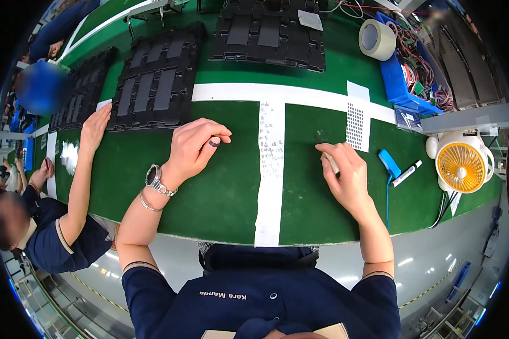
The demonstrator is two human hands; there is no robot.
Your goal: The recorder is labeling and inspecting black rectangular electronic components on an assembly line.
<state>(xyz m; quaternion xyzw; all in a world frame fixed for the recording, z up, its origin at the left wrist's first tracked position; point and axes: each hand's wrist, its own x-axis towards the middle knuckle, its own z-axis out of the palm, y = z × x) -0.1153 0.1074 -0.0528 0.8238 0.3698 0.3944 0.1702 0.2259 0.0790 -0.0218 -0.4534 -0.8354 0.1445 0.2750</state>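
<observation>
Green covers the table point(226, 203), and your two hands are above its nearer part. Your left hand point(191, 147) is loosely bent, with a small black piece point(214, 142) at a fingertip; your right hand point(349, 172) is half curled, with a small pale piece point(331, 163) near the thumb. Whether these pieces are gripped or worn, I cannot tell. Between the hands runs a white strip point(270, 198) with handwriting. To the right lie a marker point(406, 173) and a blue clip point(389, 163). Neither hand reaches a container, so I judge that you are between steps; how much is done or left, the view does not show. Farther, a blue bin point(395, 85) contains tangled wires point(408, 48). Beyond your left hand, a black tray point(147, 121) has grey rectangles in its pockets; another person's hand point(96, 127) is just beside it. The farthest tray point(271, 61) carries a paper slip point(310, 20).
</observation>
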